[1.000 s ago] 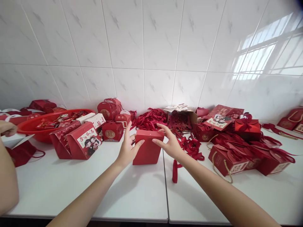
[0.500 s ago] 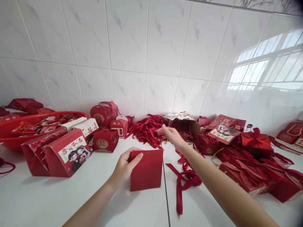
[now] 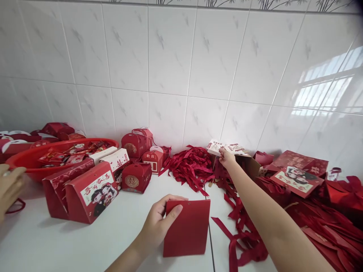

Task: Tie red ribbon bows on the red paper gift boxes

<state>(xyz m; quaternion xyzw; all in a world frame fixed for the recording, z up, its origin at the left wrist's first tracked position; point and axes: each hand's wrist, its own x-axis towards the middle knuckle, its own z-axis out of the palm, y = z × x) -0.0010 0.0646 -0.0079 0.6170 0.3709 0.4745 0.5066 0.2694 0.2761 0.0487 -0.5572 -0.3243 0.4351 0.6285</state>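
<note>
My left hand (image 3: 163, 219) grips a plain red paper gift box (image 3: 187, 228) by its top left edge, thumb on the near face. The box stands upright with a small hole near its top edge. Farther off, my right hand (image 3: 226, 158) pinches a white printed card (image 3: 215, 146) at the top of an open cardboard box (image 3: 251, 166). More printed cards (image 3: 236, 149) lie beside its fingers. Red ribbons (image 3: 193, 166) are heaped left of the cardboard box, and loose ribbon strips (image 3: 246, 241) trail beneath my right forearm.
Another person's hand (image 3: 10, 187) is at the left edge. A red basin (image 3: 31, 162) holds wrapped sweets. Two tent-shaped gift boxes (image 3: 90, 192) and smaller red boxes (image 3: 136, 177) stand left. Flat and ribbon-tied boxes (image 3: 334, 230) pile up at right, before a tiled wall (image 3: 167, 56).
My right hand has moved from above the ribbon heap to the cards and closed on one. The view has shifted. A co-worker's hand has come in at left. My left hand keeps its box.
</note>
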